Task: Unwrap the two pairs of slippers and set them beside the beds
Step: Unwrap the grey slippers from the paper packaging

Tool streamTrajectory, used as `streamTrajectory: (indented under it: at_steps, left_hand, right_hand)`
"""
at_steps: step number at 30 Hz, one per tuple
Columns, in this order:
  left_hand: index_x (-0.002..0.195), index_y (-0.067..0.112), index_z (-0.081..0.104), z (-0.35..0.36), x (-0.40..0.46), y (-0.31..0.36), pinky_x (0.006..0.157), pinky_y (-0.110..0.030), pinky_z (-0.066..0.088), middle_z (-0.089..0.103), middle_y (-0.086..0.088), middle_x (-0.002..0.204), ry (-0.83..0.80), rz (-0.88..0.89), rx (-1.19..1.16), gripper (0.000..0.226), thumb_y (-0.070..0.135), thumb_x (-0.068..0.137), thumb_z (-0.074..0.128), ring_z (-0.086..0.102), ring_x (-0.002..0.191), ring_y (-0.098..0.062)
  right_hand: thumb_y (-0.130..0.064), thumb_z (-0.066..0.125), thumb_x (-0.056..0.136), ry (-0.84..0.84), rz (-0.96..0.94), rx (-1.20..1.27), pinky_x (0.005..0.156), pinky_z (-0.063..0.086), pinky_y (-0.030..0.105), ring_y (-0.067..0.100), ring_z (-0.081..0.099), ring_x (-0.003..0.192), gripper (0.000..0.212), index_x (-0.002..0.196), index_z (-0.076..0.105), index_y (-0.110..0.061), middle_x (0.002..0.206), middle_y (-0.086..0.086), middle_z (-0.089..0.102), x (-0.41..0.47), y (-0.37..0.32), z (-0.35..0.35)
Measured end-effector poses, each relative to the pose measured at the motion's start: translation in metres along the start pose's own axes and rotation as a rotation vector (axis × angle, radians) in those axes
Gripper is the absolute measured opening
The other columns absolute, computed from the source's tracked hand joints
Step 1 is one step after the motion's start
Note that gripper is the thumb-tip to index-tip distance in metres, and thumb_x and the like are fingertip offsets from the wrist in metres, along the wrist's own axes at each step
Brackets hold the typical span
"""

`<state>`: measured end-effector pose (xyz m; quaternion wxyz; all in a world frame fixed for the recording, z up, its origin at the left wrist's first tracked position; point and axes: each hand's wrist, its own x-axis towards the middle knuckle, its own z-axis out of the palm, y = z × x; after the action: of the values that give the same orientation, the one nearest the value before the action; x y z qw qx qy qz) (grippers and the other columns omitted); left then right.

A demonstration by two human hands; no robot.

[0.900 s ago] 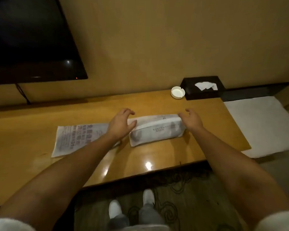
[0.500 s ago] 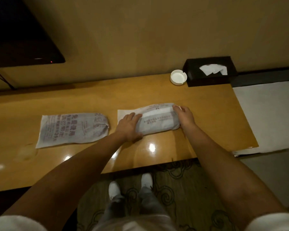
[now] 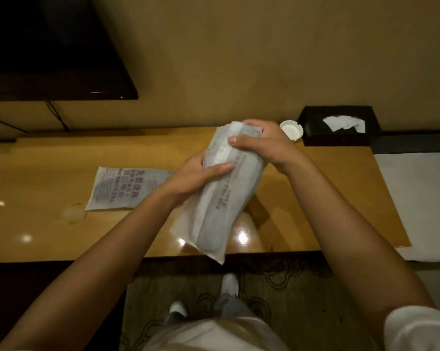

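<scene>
A wrapped pair of slippers (image 3: 221,198), grey inside a translucent white printed bag, is held upright and tilted above the wooden desk (image 3: 49,173). My left hand (image 3: 196,174) grips the pack's middle from the left, thumb across its front. Near the top end, my right hand (image 3: 262,145) grips the pack with fingers curled round it. A second wrapped pair (image 3: 127,188) lies flat on the desk to the left, partly hidden behind my left wrist.
A dark TV (image 3: 49,46) hangs on the wall at upper left. A white ashtray (image 3: 291,130) and a black tissue box (image 3: 340,125) stand at the desk's back right. A white cloth (image 3: 421,198) covers the surface to the right. Patterned carpet and my feet lie below.
The pack that lay flat on the desk has been lifted by both hands and turned to stand nearly upright. My hands went from pressing on its ends to gripping it.
</scene>
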<state>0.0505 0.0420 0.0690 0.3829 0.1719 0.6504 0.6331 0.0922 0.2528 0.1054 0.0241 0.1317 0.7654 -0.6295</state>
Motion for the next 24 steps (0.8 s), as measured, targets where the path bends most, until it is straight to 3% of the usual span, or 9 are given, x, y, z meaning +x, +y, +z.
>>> streamTrajectory:
  at_steps: [2, 4, 10, 13, 16, 19, 21, 24]
  left_hand:
    - [0.124, 0.028, 0.068, 0.002, -0.025, 0.01, 0.088, -0.039, 0.058, 0.071, -0.008, 0.126, -0.052, -0.025, -0.116, 0.046, 0.037, 0.082, 0.083, 0.069, 0.115, -0.029]
    - [0.123, 0.025, 0.069, -0.008, -0.063, 0.013, 0.086, -0.037, 0.059, 0.072, -0.009, 0.124, -0.013, 0.018, -0.118, 0.043, 0.037, 0.083, 0.081, 0.07, 0.113, -0.029]
    - [0.114, 0.032, 0.069, -0.037, -0.153, 0.016, 0.075, -0.026, 0.06, 0.076, -0.001, 0.112, 0.121, 0.149, -0.018, 0.037, 0.038, 0.08, 0.082, 0.074, 0.101, -0.019]
    - [0.115, 0.031, 0.067, -0.063, -0.19, 0.002, 0.076, -0.027, 0.06, 0.075, 0.001, 0.112, 0.156, 0.167, 0.043, 0.035, 0.03, 0.083, 0.082, 0.074, 0.101, -0.017]
    - [0.12, 0.029, 0.066, -0.086, -0.219, -0.018, 0.078, -0.026, 0.06, 0.075, 0.002, 0.113, 0.162, 0.175, 0.075, 0.041, 0.024, 0.083, 0.083, 0.073, 0.103, -0.016]
    - [0.123, 0.039, 0.063, -0.1, -0.239, -0.03, 0.079, -0.02, 0.057, 0.073, 0.01, 0.116, 0.14, 0.212, 0.146, 0.051, 0.024, 0.08, 0.084, 0.071, 0.105, -0.008]
    - [0.128, 0.039, 0.06, -0.102, -0.246, -0.033, 0.082, -0.018, 0.055, 0.071, 0.012, 0.12, 0.109, 0.232, 0.218, 0.057, 0.024, 0.079, 0.084, 0.068, 0.11, -0.005]
    - [0.133, 0.034, 0.058, -0.103, -0.255, -0.036, 0.089, -0.028, 0.056, 0.069, 0.01, 0.123, 0.097, 0.268, 0.254, 0.06, 0.024, 0.08, 0.083, 0.066, 0.114, -0.007]
  right_hand:
    - [-0.034, 0.085, 0.078, -0.033, -0.062, 0.059, 0.073, 0.061, 0.026, 0.013, 0.077, 0.09, 0.023, 0.097, 0.077, -0.024, 0.096, -0.004, 0.08, -0.018, -0.022, 0.01]
    - [-0.03, 0.085, 0.079, -0.059, -0.145, 0.098, 0.07, 0.058, 0.022, 0.01, 0.076, 0.087, 0.019, 0.096, 0.077, -0.024, 0.092, -0.006, 0.078, -0.037, -0.043, 0.039]
    - [-0.024, 0.077, 0.085, -0.092, -0.252, 0.272, 0.075, 0.057, 0.023, 0.01, 0.07, 0.091, 0.021, 0.105, 0.074, -0.017, 0.098, -0.004, 0.074, -0.086, -0.066, 0.117]
    - [-0.012, 0.072, 0.086, -0.048, -0.295, 0.287, 0.078, 0.054, 0.02, 0.009, 0.066, 0.088, 0.009, 0.094, 0.072, -0.015, 0.092, -0.004, 0.073, -0.103, -0.075, 0.156]
    - [0.002, 0.07, 0.081, 0.01, -0.353, 0.25, 0.082, 0.054, 0.03, 0.017, 0.065, 0.085, 0.018, 0.083, 0.066, -0.015, 0.084, 0.002, 0.072, -0.12, -0.083, 0.189]
    - [0.006, 0.069, 0.078, -0.018, -0.37, 0.277, 0.077, 0.055, 0.031, 0.02, 0.066, 0.079, 0.021, 0.084, 0.064, -0.014, 0.08, 0.005, 0.071, -0.136, -0.09, 0.216]
    - [0.0, 0.073, 0.081, 0.023, -0.345, 0.172, 0.074, 0.054, 0.031, 0.016, 0.064, 0.078, 0.019, 0.093, 0.066, -0.014, 0.084, 0.003, 0.071, -0.141, -0.091, 0.225]
    - [-0.043, 0.078, 0.086, 0.045, -0.186, -0.324, 0.074, 0.051, 0.031, 0.009, 0.061, 0.078, 0.033, 0.113, 0.069, -0.027, 0.096, -0.006, 0.073, -0.145, -0.092, 0.233]
